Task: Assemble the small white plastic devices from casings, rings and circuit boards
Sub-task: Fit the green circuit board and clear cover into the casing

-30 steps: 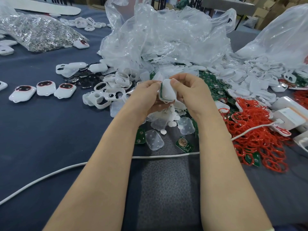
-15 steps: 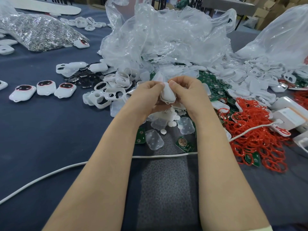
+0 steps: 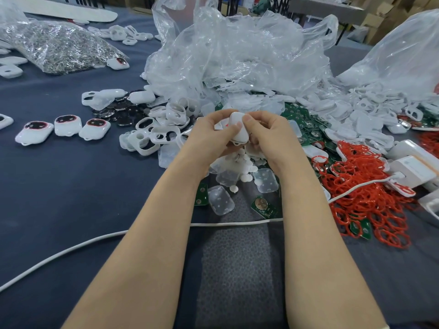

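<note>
Half done, seemingly: pressing shut a white casing (image 3: 238, 129), pinched between left hand (image 3: 209, 138) and right hand (image 3: 270, 136) just above the parts heap (image 3: 240, 160) on the worktop (image 3: 59, 198). Held with long axis toward the person, small loop end nearest. Next, likely: squeezing evenly all round until snapped, halves unskewed.

Glossy white plastic casing (image 3: 238, 128)

Three finished devices (image 3: 67, 124) are lying in a row at left. A fourth is sitting beside the one bag of metal parts (image 3: 59, 43) at upper left. One white casing (image 3: 238, 129) is being held at centre. Two clear plastic bags (image 3: 237, 55) are lying at top. One white cable (image 3: 71, 250) is crossing the lower frame. Red rings (image 3: 363, 203) and circuit boards (image 3: 306, 124) are lying in piles too dense to count.
</note>
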Demonstrator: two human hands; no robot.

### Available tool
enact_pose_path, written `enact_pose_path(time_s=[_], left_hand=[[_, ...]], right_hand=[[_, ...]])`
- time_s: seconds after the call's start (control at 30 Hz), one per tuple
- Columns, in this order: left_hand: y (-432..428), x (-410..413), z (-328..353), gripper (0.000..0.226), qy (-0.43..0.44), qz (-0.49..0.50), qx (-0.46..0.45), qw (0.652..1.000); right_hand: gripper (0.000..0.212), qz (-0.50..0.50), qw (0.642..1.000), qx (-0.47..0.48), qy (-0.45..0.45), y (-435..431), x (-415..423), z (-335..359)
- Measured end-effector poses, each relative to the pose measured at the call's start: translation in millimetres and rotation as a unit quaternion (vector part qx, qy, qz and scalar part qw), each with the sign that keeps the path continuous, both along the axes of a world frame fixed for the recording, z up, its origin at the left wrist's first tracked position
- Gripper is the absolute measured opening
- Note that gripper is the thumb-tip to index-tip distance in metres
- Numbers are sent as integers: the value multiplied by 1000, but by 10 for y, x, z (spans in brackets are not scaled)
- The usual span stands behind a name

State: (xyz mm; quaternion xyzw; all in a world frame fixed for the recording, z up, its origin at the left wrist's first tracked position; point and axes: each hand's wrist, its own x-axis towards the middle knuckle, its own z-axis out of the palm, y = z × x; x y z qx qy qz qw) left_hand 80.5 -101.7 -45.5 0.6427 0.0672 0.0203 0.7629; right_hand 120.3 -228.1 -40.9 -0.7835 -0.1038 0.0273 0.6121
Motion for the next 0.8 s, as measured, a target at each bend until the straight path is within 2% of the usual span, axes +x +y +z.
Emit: enact_pose_path(time_s=[0.1, 0.37, 0.53, 0.7, 0.8], left_hand=[[-9, -3, 6, 13, -10, 10, -1, 1000], [-10, 4, -4, 16, -21, 36, 8, 999], [-6, 3, -5, 19, -41, 50, 40, 997], [3, -23, -4, 17, -51, 27, 59, 997], [4, -34, -4, 30, -53, -6, 76, 996]], right_hand=[[9, -4, 1000, 29, 9, 24, -20, 15], [12, -3, 1000, 22, -8, 43, -34, 22], [10, 0, 999, 50, 1, 69, -14, -4], [11, 7, 994, 100, 42, 40, -2, -20], [11, -3, 992, 114, 47, 25, 6, -18]])
